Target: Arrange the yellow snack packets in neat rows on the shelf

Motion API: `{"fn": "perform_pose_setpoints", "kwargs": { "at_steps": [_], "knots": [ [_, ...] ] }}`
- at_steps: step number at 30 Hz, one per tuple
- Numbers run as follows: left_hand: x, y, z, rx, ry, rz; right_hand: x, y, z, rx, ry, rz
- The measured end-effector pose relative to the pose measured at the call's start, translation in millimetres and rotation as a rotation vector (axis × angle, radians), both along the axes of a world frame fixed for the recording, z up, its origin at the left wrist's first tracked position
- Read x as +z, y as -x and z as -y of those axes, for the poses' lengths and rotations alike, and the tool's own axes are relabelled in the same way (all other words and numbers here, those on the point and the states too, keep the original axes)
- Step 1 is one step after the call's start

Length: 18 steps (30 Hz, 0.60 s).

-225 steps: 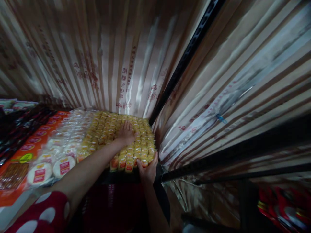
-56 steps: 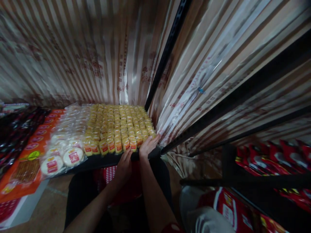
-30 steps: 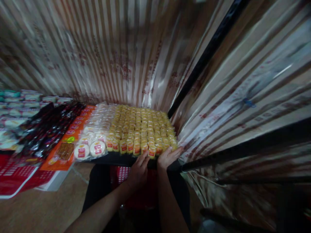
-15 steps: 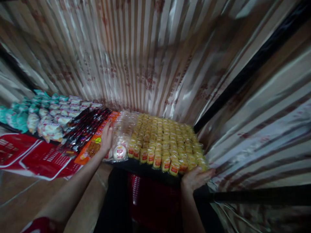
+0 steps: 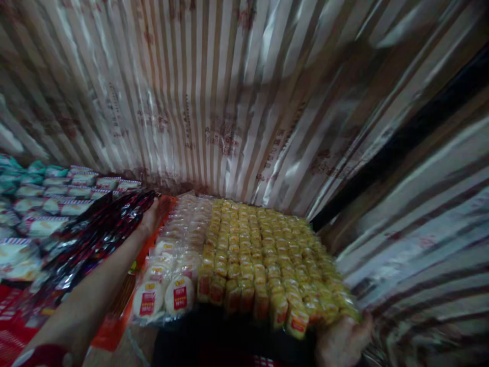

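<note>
Striped sheeting [image 5: 214, 97], two hands [image 5: 151, 219] [image 5: 344, 339], many packets [image 5: 263, 255]

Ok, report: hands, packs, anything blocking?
Left hand at dark packets. Yellow packs in rows, right hand at their near right corner. Left forearm partly hides orange packet.

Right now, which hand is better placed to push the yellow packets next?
Probably the right hand: it is at their near right corner. The left hand is beside the dark shiny packs, with white round packs between it and the yellow packets.
</note>
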<state>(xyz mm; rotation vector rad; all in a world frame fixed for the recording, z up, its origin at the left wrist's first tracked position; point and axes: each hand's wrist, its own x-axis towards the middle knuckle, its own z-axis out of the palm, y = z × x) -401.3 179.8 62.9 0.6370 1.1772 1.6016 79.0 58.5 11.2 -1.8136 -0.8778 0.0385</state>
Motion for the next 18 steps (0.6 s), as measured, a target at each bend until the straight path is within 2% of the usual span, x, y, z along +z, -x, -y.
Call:
{"fn": "perform_pose_setpoints", "kwargs": {
  "at_steps": [5, 9, 18],
  "knots": [
    [-6.8, 1, -20, -0.116, 0.112, 0.093, 12.1, 5, 1, -0.025, 0.069, -0.087],
    [-10.5, 7, -25, -0.202, 0.109, 0.153, 17.5, 8, 1, -0.066, 0.122, -0.121],
    [-16.4, 2, -40, -0.101, 0.086, 0.177, 8.5, 6, 3, -0.088, 0.095, -0.171]
  ]
}}
